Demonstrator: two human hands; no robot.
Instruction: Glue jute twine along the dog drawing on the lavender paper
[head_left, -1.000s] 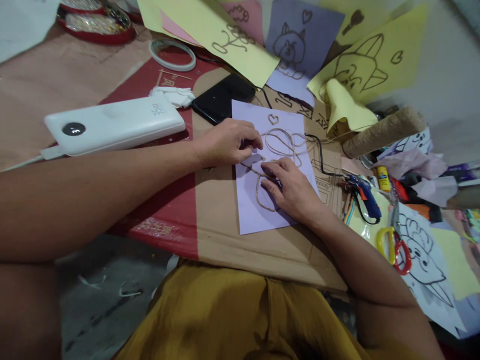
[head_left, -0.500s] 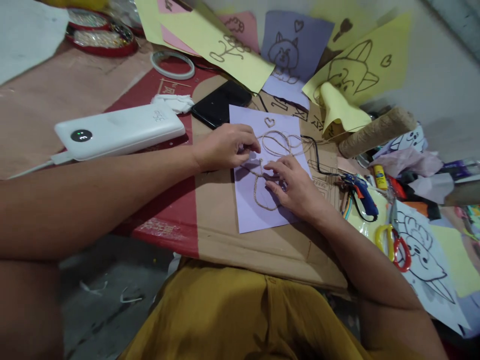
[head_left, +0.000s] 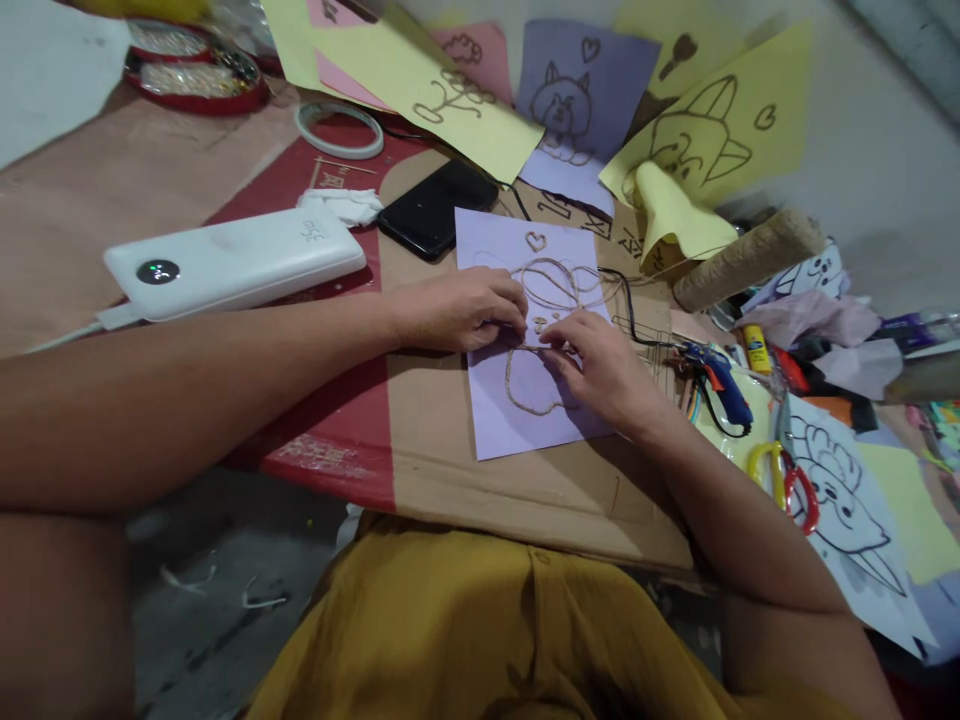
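A purple sheet of paper (head_left: 500,430) lies on cardboard in front of me. On it, brown twine (head_left: 508,385) forms a rounded loop in the lower half, with more twine curled above and a small twine heart (head_left: 535,242) near the top. My left hand (head_left: 476,308) is closed, its fingertips pinching the twine at the loop's upper left. From the right, my right hand (head_left: 600,362) pinches the same strand, thumb and forefinger close together. A short stretch of twine shows between the two hands; the fingers hide the rest.
A white power bank (head_left: 240,262) and black phone (head_left: 437,208) lie left of the paper. To the right are a twine roll (head_left: 750,260), blue glue gun (head_left: 724,390), scissors (head_left: 784,475) and drawings. A tape roll (head_left: 340,131) lies behind; decorated sheets lean against the wall.
My left hand has come down slightly toward the loop's upper edge, and my right fingertips have closed in. The strand that stood up between the hands now lies lower, nearly level.
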